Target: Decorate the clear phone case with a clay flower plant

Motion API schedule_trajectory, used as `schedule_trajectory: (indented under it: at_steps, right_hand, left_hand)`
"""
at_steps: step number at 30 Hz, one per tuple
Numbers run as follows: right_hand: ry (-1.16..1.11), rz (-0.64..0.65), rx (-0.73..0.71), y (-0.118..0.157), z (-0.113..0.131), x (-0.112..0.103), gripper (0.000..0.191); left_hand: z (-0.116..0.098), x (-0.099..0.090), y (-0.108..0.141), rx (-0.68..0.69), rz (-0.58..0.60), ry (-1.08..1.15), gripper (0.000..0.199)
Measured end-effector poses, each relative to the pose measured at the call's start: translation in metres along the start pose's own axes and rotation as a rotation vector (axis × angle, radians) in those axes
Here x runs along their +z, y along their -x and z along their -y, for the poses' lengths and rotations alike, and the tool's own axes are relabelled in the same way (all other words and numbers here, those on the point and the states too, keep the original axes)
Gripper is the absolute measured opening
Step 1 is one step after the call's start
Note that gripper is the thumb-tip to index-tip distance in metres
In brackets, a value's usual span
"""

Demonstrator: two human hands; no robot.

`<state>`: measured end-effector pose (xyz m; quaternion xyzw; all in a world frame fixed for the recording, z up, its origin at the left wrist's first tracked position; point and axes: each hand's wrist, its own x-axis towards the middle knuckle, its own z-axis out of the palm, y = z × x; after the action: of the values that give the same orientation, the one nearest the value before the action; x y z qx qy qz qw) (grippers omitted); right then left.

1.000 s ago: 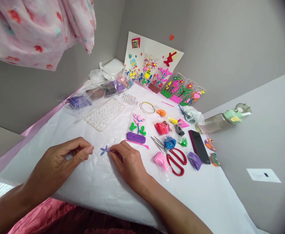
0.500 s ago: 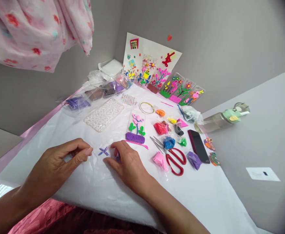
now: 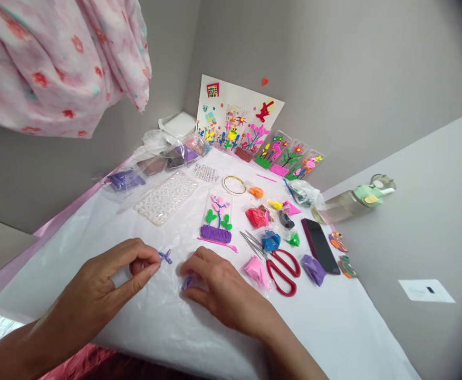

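Observation:
My left hand is closed in a pinch, its thumb and index fingertips at the left end of a small purple cross-shaped clay piece, whose arms there are partly hidden. My right hand rests low over the sheet, fingers curled around a small purple clay lump that shows between finger and thumb. Just beyond it lies a clear phone case decorated with a pink clay flower, green leaves and a purple ridged base. A thin pink clay strip lies along its near edge.
Red-handled scissors lie to the right among bagged clay lumps, including pink and blue. Beyond are a black phone and a bottle. A patterned clear case lies left; decorated cases stand at the back.
My left hand has moved right, bringing its fingertips to the purple cross-shaped piece. My right hand has drawn slightly nearer with the purple lump. The camera view has tilted up a little.

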<state>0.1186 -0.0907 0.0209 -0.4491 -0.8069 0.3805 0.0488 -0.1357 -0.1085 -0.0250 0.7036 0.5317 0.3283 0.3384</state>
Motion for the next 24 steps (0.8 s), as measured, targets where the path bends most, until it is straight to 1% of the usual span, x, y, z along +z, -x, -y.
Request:
schedule_trajectory:
  at_steps: [2,3,4,6,7,9,10,11,13,16,20,24]
  right_hand:
    - [0.050,0.015,-0.032,0.001,-0.001,0.000,0.018]
    - [0.015,-0.003,-0.029,0.001,-0.001,0.000,0.015]
    - [-0.067,-0.032,-0.015,0.000,-0.002,0.000,0.011]
    - [-0.380,-0.069,0.036,-0.001,-0.002,0.001,0.003]
    - [-0.579,-0.069,0.066,-0.002,-0.001,0.002,0.006]
    - [-0.927,-0.047,0.109,-0.004,0.001,0.003,0.026]
    - [-1.043,-0.037,0.119,-0.004,0.002,0.004,0.036]
    - [-1.111,-0.036,0.125,-0.005,0.003,0.005,0.044]
    - [-1.156,-0.046,0.144,-0.006,0.005,0.005,0.051]
    - [-1.165,-0.060,0.165,-0.006,0.005,0.006,0.055]
    - [-1.152,-0.059,0.167,-0.006,0.005,0.006,0.056]
    - [-1.128,-0.022,0.140,-0.005,0.005,0.002,0.053]
  left_hand:
    - [-0.003,0.001,0.001,0.029,0.014,-0.001,0.024]
    - [-0.003,0.003,0.002,0.043,0.016,-0.004,0.023]
    - [-0.003,0.005,0.004,0.063,0.019,-0.008,0.021]
    - [-0.002,0.011,0.006,0.128,0.007,-0.012,0.016]
    - [-0.002,0.015,0.007,0.168,-0.003,-0.015,0.016]
    - [-0.003,0.022,0.007,0.248,-0.033,-0.020,0.016]
    - [-0.005,0.025,0.007,0.285,-0.039,-0.023,0.017]
    - [-0.007,0.028,0.006,0.315,-0.043,-0.026,0.018]
    - [-0.011,0.030,0.005,0.370,-0.044,-0.033,0.020]
    - [-0.016,0.030,0.004,0.425,-0.041,-0.029,0.021]
    - [-0.018,0.031,0.002,0.446,-0.033,-0.006,0.020]
    - [-0.024,0.035,-0.001,0.471,-0.037,-0.082,0.020]
